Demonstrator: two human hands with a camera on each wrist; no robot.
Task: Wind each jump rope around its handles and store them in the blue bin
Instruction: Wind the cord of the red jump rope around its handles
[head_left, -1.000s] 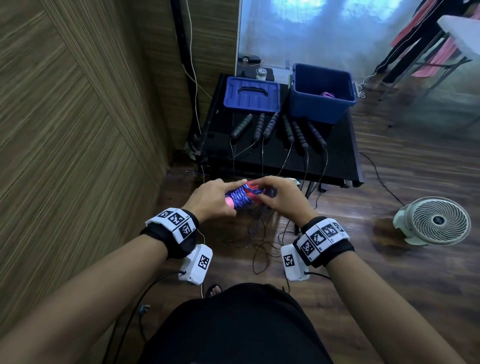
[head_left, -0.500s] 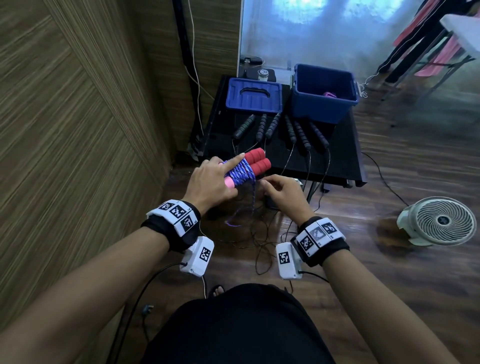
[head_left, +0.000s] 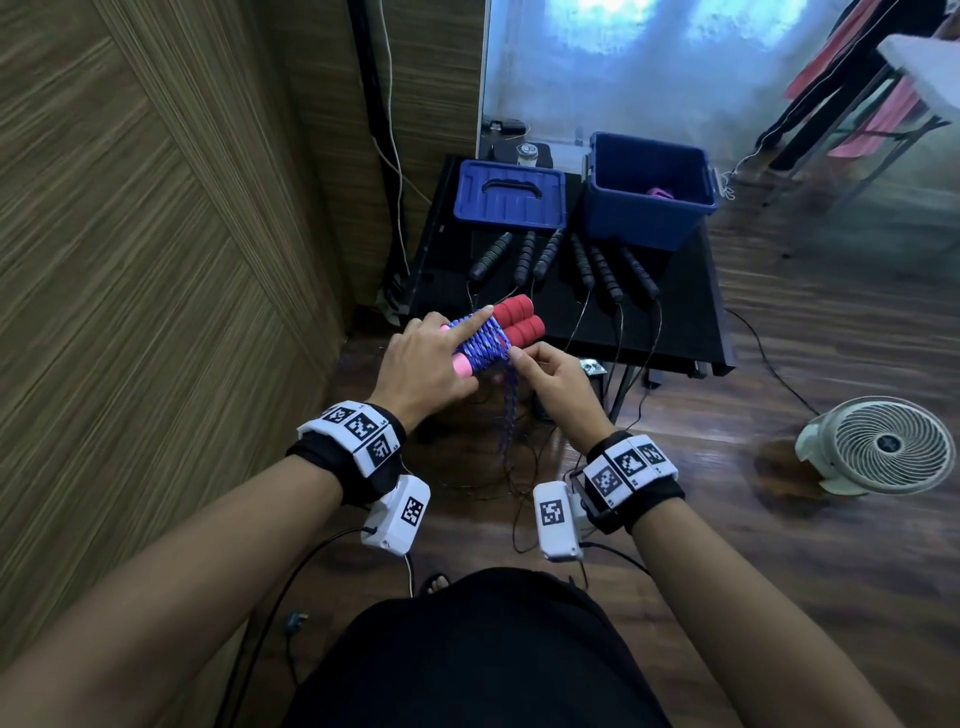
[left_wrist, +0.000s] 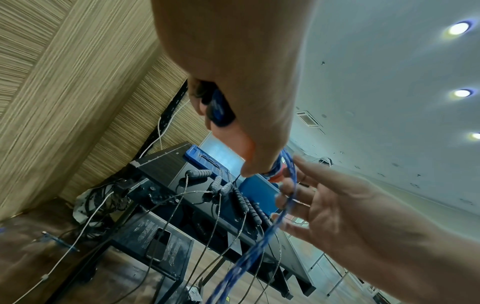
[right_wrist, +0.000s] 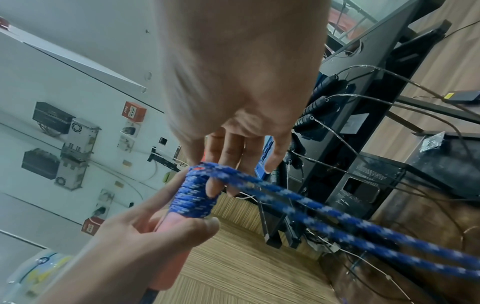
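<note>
A jump rope with two red-and-pink handles (head_left: 519, 319) held side by side has blue speckled rope (head_left: 480, 345) wound round their middle. My left hand (head_left: 467, 348) grips the bundle, its index finger laid along the coil (right_wrist: 192, 199). My right hand (head_left: 519, 358) pinches the loose rope just below the coil; doubled strands (head_left: 508, 415) hang toward the floor and run past the right wrist camera as rope strands (right_wrist: 337, 222). The blue bin (head_left: 649, 223) stands open on the far right of the black table (head_left: 685, 322), something pink inside it.
The bin's blue lid (head_left: 509, 195) lies left of it. Several black jump rope handles (head_left: 571, 260) lie in a row before them, their thin cords trailing off the table's front onto the wooden floor. A white fan (head_left: 878, 447) stands at the right, a wood-panel wall at the left.
The bundle has risen and tilted, its red ends now pointing toward the table. My right hand left the bundle, dropped lower, then came back up to the rope beside the coil.
</note>
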